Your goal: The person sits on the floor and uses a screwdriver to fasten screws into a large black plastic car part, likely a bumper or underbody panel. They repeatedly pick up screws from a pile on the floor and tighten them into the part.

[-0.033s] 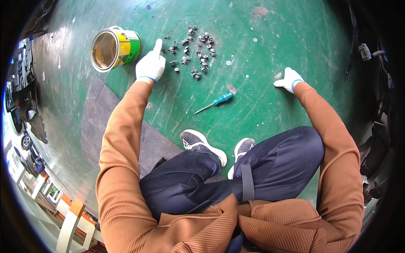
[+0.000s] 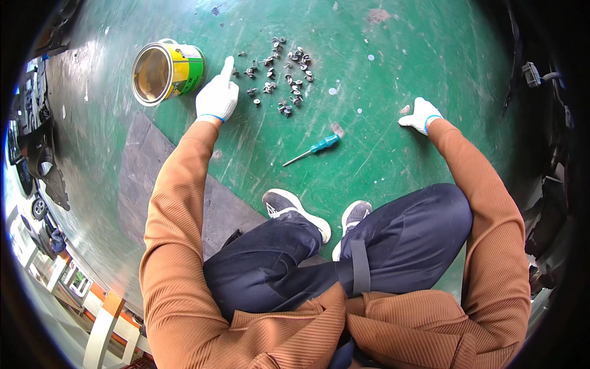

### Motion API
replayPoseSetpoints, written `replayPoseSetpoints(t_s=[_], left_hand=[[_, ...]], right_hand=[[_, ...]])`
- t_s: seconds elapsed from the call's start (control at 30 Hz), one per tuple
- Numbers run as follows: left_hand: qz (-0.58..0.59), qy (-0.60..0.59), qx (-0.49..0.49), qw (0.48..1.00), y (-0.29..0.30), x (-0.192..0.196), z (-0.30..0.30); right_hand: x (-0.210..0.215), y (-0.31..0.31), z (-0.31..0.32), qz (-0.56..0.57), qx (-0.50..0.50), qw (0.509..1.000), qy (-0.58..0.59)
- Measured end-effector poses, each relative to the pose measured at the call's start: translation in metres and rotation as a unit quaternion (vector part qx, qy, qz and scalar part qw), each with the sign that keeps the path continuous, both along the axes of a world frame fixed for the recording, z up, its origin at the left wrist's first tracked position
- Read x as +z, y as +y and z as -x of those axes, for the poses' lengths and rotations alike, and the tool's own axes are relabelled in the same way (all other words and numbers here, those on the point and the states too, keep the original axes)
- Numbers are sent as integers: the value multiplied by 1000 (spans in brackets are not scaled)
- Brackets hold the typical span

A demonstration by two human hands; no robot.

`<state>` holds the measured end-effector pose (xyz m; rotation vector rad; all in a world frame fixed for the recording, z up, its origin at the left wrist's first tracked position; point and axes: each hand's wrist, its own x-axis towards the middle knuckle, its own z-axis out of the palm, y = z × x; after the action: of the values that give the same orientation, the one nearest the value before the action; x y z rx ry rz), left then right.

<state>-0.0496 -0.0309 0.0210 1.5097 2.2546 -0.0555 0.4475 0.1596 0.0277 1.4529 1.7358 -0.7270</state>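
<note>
**Gloved hands on a green floor beside scattered metal parts**

The left hand [image 2: 217, 95], covered by a white knitted glove, is seen extended over the green painted floor [image 2: 393, 92], with its forefinger stretched out straight and the remaining fingers curled in; nothing is held in it. The fingertip is placed at the near edge of a scatter of small dark metal clips [image 2: 284, 74], which are spread loosely on the floor just to the right of the hand. The right hand [image 2: 420, 115], likewise gloved in white, is laid flat on the floor well apart from the clips, fingers spread, with nothing gripped.

Just left of the left hand, an open round tin can with a yellow and green label [image 2: 165, 71] is lying on its side, its mouth turned toward the left. Between the two hands and nearer the person, a slim screwdriver with a teal plastic handle [image 2: 312, 150] is lying on the floor, untouched. Both arms are clothed in ribbed rust-brown sleeves. Below, dark trousers and a pair of grey shoes with white soles [image 2: 295, 212] are seen, and a dark grey mat [image 2: 144, 178] is spread on the floor at the left.
</note>
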Motion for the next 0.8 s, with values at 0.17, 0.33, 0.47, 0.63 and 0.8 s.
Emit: replayPoseSetpoints(t_s=[0.17,0.33,0.47,0.63,0.8], left_hand=[[-24,-23,44,998,-25,-2,19],[-31,-20,57,998,-46,-11,28],[-80,-33,89,992,-50,-19,31],[-164,-33,78,983,8,-23,23],[-50,32,41,997,70,-24,14]], right_hand=[[-1,1,-1,-2,3,1000,2],[-1,1,0,0,4,1000,1],[0,0,1,-2,6,1000,4],[-7,2,1,2,10,1000,-12],[-6,3,1,11,4,1000,-14]])
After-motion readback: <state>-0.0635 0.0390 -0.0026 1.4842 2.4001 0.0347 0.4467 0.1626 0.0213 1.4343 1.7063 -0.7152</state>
